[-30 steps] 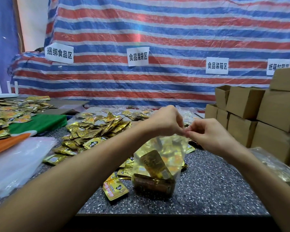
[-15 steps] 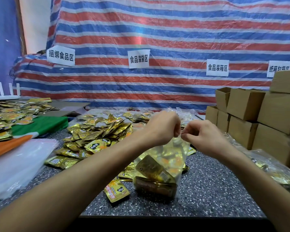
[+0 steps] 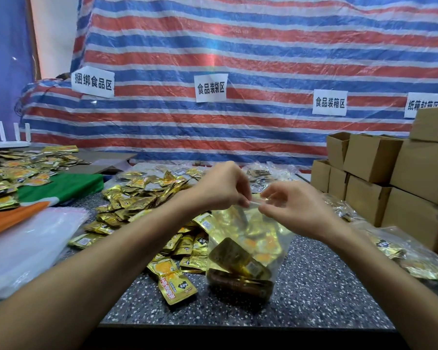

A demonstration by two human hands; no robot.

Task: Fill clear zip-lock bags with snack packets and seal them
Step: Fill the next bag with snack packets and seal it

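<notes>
**Gold on speckled grey**

Left of the left hand (image 3: 223, 188), the loose packets (image 3: 137, 195) are shiny gold with orange patches. The table (image 3: 314, 294) is dark grey, flecked white. Beyond both hands the tarpaulin (image 3: 263, 54) is striped red, blue and white. Right of the right hand (image 3: 291, 205), the boxes (image 3: 372, 157) are plain brown.

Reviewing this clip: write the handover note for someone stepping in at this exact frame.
Left hand and right hand each pinch the top strip of the clear zip-lock bag, which stands on the speckled table.
Done: bag holds gold snack packets.
Left: finish pressing the zip shut; I cannot tell how much is sealed. Loose packets remain left of it, empty bags at far left.
</notes>
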